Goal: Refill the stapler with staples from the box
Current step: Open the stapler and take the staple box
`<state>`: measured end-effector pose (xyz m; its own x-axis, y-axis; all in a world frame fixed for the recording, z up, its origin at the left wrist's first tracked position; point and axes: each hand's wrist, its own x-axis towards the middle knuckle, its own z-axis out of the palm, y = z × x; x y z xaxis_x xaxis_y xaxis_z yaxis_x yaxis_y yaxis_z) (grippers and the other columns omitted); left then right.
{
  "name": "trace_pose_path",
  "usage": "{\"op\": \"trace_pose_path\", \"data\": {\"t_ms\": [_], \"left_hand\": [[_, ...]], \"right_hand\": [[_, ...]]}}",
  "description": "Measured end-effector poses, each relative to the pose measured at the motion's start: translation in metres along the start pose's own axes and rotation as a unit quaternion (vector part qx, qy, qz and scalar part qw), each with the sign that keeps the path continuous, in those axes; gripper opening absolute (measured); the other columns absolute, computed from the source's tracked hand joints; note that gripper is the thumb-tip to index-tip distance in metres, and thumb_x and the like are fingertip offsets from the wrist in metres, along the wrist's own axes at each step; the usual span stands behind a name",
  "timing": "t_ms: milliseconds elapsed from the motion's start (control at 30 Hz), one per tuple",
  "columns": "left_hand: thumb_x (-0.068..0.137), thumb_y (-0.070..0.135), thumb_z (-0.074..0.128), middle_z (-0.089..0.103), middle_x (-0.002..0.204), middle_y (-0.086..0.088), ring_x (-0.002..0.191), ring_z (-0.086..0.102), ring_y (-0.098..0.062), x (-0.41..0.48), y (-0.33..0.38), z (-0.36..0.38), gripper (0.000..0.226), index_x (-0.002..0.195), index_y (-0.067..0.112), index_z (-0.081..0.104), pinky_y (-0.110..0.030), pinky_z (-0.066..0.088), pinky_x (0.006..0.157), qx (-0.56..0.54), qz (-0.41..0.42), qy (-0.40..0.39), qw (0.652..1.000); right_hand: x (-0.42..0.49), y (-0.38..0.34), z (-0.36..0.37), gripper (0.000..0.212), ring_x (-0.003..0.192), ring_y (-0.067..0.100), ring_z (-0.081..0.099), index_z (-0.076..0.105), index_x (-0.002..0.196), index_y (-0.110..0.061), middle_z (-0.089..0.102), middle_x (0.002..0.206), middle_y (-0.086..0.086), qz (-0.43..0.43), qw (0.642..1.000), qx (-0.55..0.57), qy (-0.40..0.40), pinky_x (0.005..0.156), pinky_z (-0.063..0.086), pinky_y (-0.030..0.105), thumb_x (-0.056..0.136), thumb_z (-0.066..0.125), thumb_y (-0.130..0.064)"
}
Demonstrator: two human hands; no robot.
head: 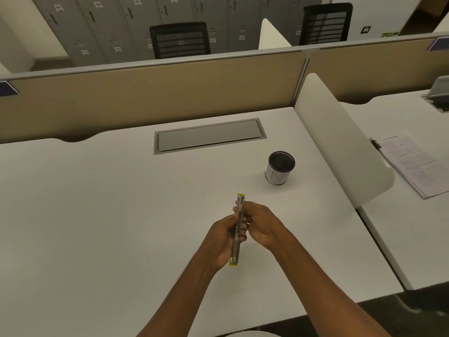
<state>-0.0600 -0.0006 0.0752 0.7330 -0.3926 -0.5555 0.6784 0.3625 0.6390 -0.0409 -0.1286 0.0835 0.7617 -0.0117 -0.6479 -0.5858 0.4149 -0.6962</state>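
Note:
A slim grey stapler point(236, 249) with yellow ends is held above the white desk point(97, 215), pointing away from me. My left hand point(222, 239) grips its near half from the left. My right hand point(261, 223) closes on its far half from the right, fingers wrapped over the metal top. I see no staple box anywhere in the head view.
A round white pen holder point(279, 167) with a dark inside stands to the right, beyond my hands. A grey cable hatch point(209, 136) lies flush at the desk's back. A white divider panel point(340, 142) bounds the right side, with papers point(413, 164) on the neighbouring desk.

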Motion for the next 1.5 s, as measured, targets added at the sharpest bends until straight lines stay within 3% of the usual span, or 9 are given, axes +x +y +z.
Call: {"op": "trace_pose_path", "data": {"t_ms": [67, 333, 500, 700, 833, 967, 1200, 1333, 1500], "left_hand": [[0.107, 0.020, 0.049, 0.061, 0.078, -0.005, 0.065, 0.050, -0.014, -0.001, -0.003, 0.001, 0.032, 0.092, 0.007, 0.075, -0.027, 0.042, 0.065, 0.001, -0.002, -0.002, 1.000], [0.105, 0.018, 0.048, 0.059, 0.077, -0.008, 0.064, 0.050, -0.015, 0.000, -0.011, 0.002, 0.030, 0.094, 0.002, 0.071, -0.028, 0.042, 0.064, 0.021, -0.026, 0.014, 0.999], [0.098, 0.029, 0.051, 0.055, 0.067, -0.005, 0.057, 0.044, -0.017, 0.003, -0.005, 0.002, 0.035, 0.089, 0.002, 0.071, -0.029, 0.037, 0.052, 0.044, -0.055, 0.020, 0.997], [0.098, 0.031, 0.053, 0.044, 0.063, -0.001, 0.053, 0.037, -0.013, 0.009, -0.003, 0.001, 0.028, 0.080, 0.012, 0.059, -0.023, 0.029, 0.044, 0.051, -0.072, 0.064, 0.994], [0.098, 0.044, 0.055, 0.043, 0.061, 0.000, 0.052, 0.035, -0.013, 0.009, -0.003, 0.001, 0.039, 0.074, 0.014, 0.057, -0.024, 0.030, 0.046, 0.063, -0.090, 0.065, 0.992], [0.091, 0.060, 0.059, 0.039, 0.060, -0.001, 0.050, 0.037, -0.014, 0.008, -0.002, 0.001, 0.052, 0.066, 0.015, 0.056, -0.027, 0.034, 0.052, 0.078, -0.107, 0.069, 0.989], [0.089, 0.053, 0.058, 0.035, 0.061, 0.001, 0.051, 0.028, -0.012, 0.011, -0.004, -0.001, 0.047, 0.063, 0.014, 0.056, -0.025, 0.027, 0.047, 0.079, -0.109, 0.084, 0.987], [0.091, 0.047, 0.050, 0.033, 0.059, 0.001, 0.050, 0.026, -0.012, 0.011, 0.000, -0.001, 0.046, 0.061, 0.012, 0.056, -0.024, 0.024, 0.047, 0.067, -0.111, 0.079, 0.988], [0.089, 0.044, 0.041, 0.032, 0.057, 0.000, 0.050, 0.026, -0.015, 0.011, 0.001, 0.001, 0.048, 0.059, 0.010, 0.057, -0.024, 0.028, 0.049, 0.075, -0.124, 0.072, 0.987]], "right_hand": [[0.000, 0.003, 0.000, 0.019, 0.059, 0.017, 0.044, 0.068, 0.104, -0.004, 0.063, 0.084, 0.010, 0.016, 1.000, 0.026, 0.007, 0.051, 0.037, 0.030, 0.094, 0.052, -0.003], [0.001, 0.006, -0.007, 0.014, 0.052, 0.013, 0.035, 0.063, 0.097, -0.009, 0.055, 0.076, 0.005, 0.066, 0.996, 0.058, 0.000, 0.046, 0.030, 0.025, 0.095, 0.050, -0.004], [0.000, 0.007, -0.015, 0.013, 0.054, 0.019, 0.046, 0.065, 0.100, -0.011, 0.057, 0.073, 0.011, 0.069, 0.996, 0.026, -0.046, 0.054, 0.041, 0.031, 0.092, 0.061, -0.002], [0.003, 0.006, -0.024, 0.032, 0.081, 0.024, 0.062, 0.071, 0.121, -0.008, 0.070, 0.089, 0.012, 0.030, 0.995, -0.023, -0.093, 0.085, 0.054, 0.032, 0.091, 0.069, 0.000], [0.004, 0.008, -0.027, 0.033, 0.093, 0.024, 0.067, 0.072, 0.122, -0.007, 0.072, 0.101, 0.014, 0.007, 0.995, -0.054, -0.087, 0.088, 0.055, 0.029, 0.091, 0.067, 0.002], [0.002, 0.010, -0.026, 0.036, 0.090, 0.022, 0.069, 0.072, 0.121, -0.007, 0.072, 0.101, 0.017, -0.015, 0.990, -0.120, -0.072, 0.085, 0.054, 0.026, 0.087, 0.068, 0.004], [-0.005, 0.001, -0.022, 0.030, 0.082, 0.015, 0.067, 0.074, 0.118, -0.021, 0.074, 0.091, 0.003, -0.044, 0.981, -0.178, -0.067, 0.092, 0.054, 0.035, 0.093, 0.061, -0.011], [-0.005, -0.002, -0.019, 0.028, 0.076, 0.014, 0.068, 0.074, 0.117, -0.031, 0.076, 0.092, 0.002, -0.120, 0.965, -0.223, -0.066, 0.085, 0.057, 0.037, 0.102, 0.051, -0.024], [-0.005, 0.000, -0.017, 0.016, 0.068, 0.006, 0.067, 0.077, 0.105, -0.017, 0.077, 0.084, 0.003, -0.201, 0.940, -0.275, -0.025, 0.064, 0.053, 0.018, 0.098, 0.064, -0.023]]}}
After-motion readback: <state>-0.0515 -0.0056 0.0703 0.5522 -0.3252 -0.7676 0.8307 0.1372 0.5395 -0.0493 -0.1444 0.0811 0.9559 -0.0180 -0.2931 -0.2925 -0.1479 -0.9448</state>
